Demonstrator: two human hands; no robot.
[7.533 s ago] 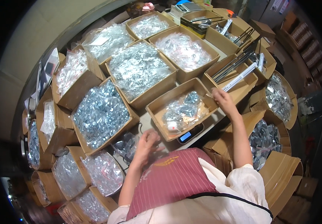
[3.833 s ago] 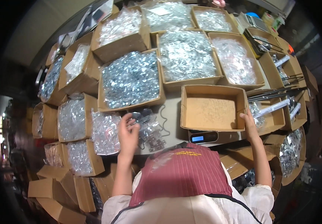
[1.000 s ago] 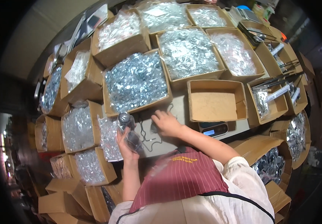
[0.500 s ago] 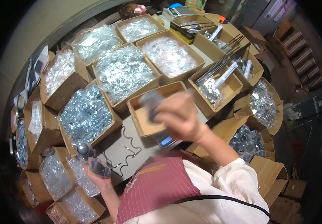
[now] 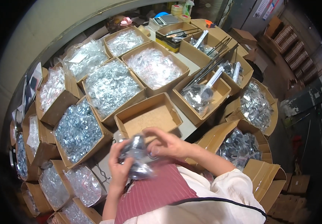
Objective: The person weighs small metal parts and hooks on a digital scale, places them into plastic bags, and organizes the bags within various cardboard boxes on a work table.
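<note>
Low in front of my body, my left hand [image 5: 119,164] is closed around small clear plastic bags holding shiny dark grey parts [image 5: 136,151]. The exact kind of part is blurred. From the other side my right hand [image 5: 168,145] meets the bags, its fingers curled and the thumb near the index finger, gripping the bags' right edge. Just beyond both hands stands an open, shallow cardboard box [image 5: 149,115], its brown bottom showing. Against the maroon striped apron [image 5: 157,186], the lower end of the bags is smeared by motion.
Cardboard boxes of bagged metal pieces [image 5: 110,87] cover the table ahead and left. A box with bagged parts and a white strip [image 5: 202,99] stands right of the shallow box; dark rods [image 5: 217,48] lean across boxes. A carton of bagged dark parts [image 5: 239,145] is at my right.
My right hand has come down from above the shallow box toward my body. My left hand has moved right with its bagged parts, and both hands now meet at the bags. The view has shifted slightly.
</note>
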